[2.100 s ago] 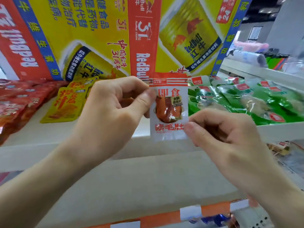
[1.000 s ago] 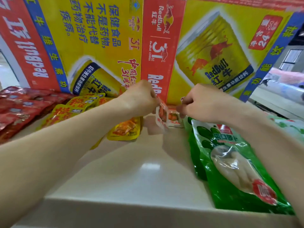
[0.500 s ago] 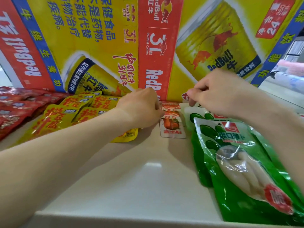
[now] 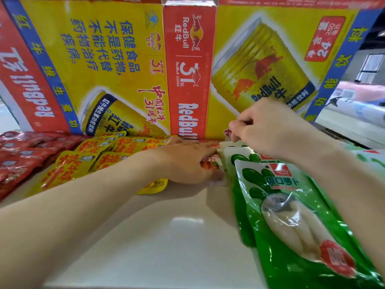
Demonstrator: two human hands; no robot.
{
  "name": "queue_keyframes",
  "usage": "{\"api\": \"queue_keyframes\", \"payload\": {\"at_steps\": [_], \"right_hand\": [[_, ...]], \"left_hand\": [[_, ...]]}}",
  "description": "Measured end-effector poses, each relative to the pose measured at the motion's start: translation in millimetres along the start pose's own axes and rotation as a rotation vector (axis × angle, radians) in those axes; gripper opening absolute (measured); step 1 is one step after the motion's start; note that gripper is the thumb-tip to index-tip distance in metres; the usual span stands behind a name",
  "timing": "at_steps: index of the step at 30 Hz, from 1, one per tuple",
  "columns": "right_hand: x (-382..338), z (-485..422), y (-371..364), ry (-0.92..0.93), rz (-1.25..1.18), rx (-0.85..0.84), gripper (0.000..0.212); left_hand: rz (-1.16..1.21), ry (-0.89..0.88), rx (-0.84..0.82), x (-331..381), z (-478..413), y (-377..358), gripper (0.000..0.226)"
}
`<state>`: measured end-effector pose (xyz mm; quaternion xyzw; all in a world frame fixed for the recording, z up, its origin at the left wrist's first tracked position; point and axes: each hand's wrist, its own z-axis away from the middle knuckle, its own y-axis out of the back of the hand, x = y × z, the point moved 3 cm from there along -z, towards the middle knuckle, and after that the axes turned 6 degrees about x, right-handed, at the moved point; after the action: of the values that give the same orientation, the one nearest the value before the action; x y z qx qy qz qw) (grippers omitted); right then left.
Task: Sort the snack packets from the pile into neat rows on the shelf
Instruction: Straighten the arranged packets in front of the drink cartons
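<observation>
Snack packet (image 4: 213, 166), small, white and red, lies flat on the white shelf (image 4: 166, 236) between the yellow packets (image 4: 68, 172) and the green pouches (image 4: 291, 215). It is mostly hidden under your left hand (image 4: 187, 163), which presses on it with straight fingers. Your right hand (image 4: 268, 130) hangs just behind, near the drink carton (image 4: 187, 59), fingers curled and thumb against forefinger; whether it grips anything cannot be told.

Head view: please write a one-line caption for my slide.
Left hand presses a red-and-white snack packet flat on the white shelf, between yellow packets and green packets; right hand curled nearby.
</observation>
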<state>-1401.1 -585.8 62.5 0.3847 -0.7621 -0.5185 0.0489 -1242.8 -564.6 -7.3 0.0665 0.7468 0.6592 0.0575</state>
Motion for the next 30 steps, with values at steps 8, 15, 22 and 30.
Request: {"api": "queue_keyframes", "payload": {"at_steps": [8, 15, 22, 30], "right_hand": [[-0.4, 1.0, -8.0, 0.016, 0.031, -0.006, 0.035], [-7.8, 0.5, -25.0, 0.054, 0.052, -0.066, 0.028], [-3.5, -1.6, -27.1, 0.055, 0.048, -0.038, 0.027], [-25.0, 13.9, -38.8, 0.18, 0.25, -0.191, 0.019]], "left_hand": [[-0.089, 0.049, -0.099, -15.0, 1.6, 0.7, 0.074], [-0.026, 0.067, -0.04, -26.0, -4.5, 4.7, 0.075], [-0.065, 0.041, -0.119, -30.4, -16.3, -3.6, 0.083], [-0.049, 0.044, -0.109, -41.0, -15.3, -3.9, 0.091]]}}
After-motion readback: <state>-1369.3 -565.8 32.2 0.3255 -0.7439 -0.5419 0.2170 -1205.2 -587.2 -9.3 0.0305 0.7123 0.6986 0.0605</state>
